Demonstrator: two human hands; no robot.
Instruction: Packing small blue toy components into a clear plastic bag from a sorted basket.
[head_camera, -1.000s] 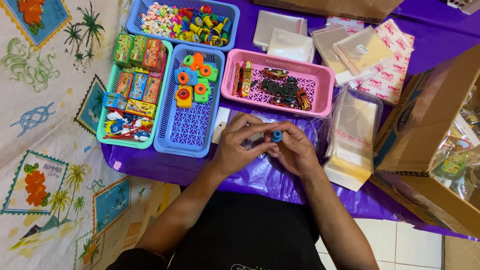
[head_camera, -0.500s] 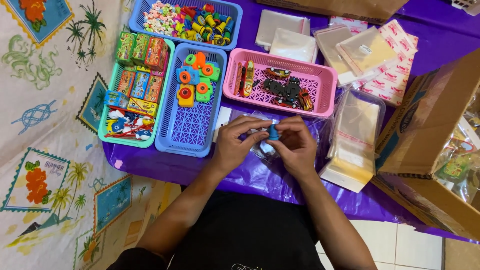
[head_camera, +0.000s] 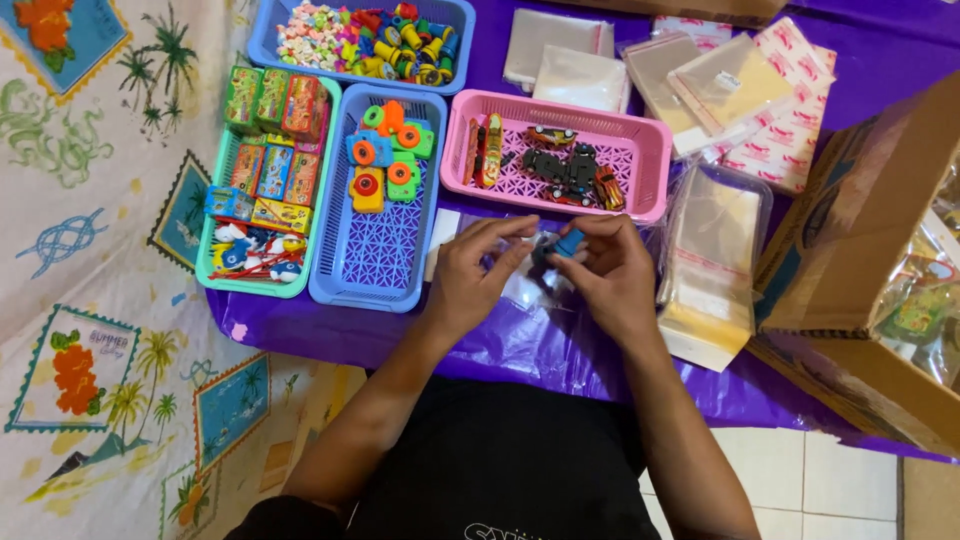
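— What are your hands doing?

— My left hand (head_camera: 470, 275) and my right hand (head_camera: 610, 275) sit close together over the purple sheet (head_camera: 540, 345). My right fingers are pinched on a small blue toy (head_camera: 570, 243), which sticks up just above my thumb. My left fingers are closed on the edge of a clear plastic bag (head_camera: 520, 285) that lies between both hands.

— What's around them?

— Straight ahead of my right hand is the pink basket (head_camera: 650, 165) with small toy cars. Ahead of my left hand is the blue basket (head_camera: 375, 265) with orange and green toys, and beyond that, further left, the green basket (head_camera: 205, 270) of little boxes. To the right of my right hand is a stack of clear bags (head_camera: 710, 260), then a cardboard box (head_camera: 860, 240).
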